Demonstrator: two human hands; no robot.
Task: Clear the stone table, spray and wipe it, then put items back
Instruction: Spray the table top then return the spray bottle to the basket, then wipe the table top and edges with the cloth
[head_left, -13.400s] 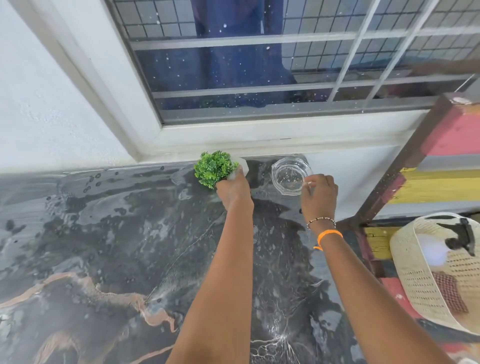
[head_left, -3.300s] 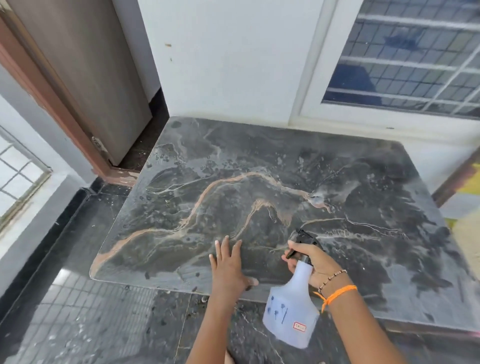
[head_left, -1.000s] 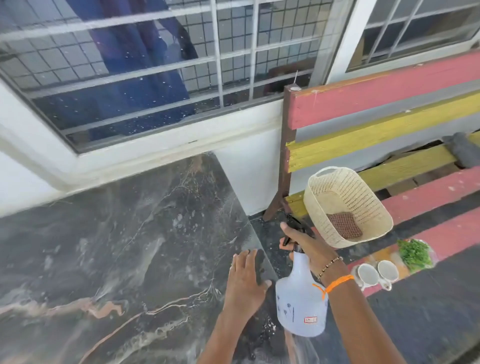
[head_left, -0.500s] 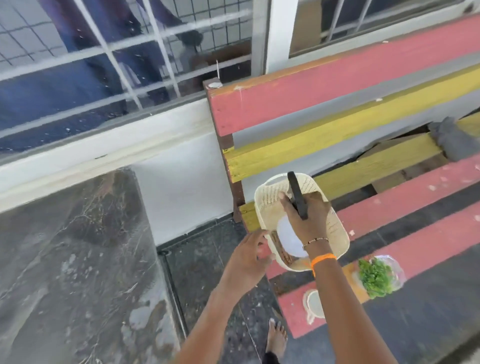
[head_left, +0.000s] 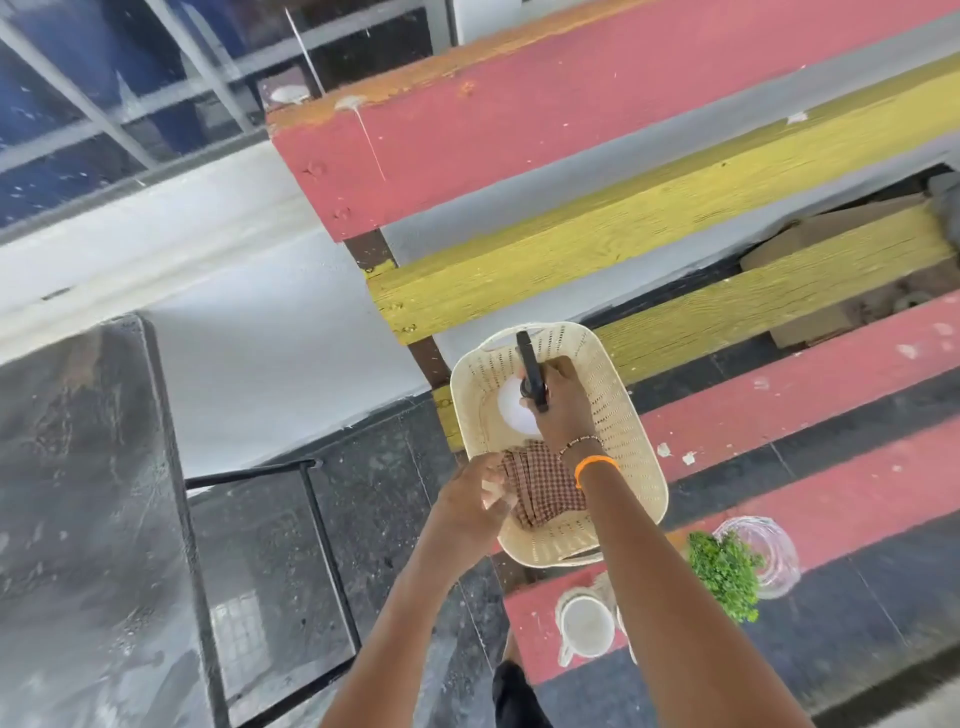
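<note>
A red and yellow slatted bench stands beside the dark, wet-streaked stone table, with a cream perforated basket on its seat. Inside the basket the right hand grips the black trigger head of the white spray bottle. The left hand pinches the brown checked cloth at the basket's near edge.
</note>
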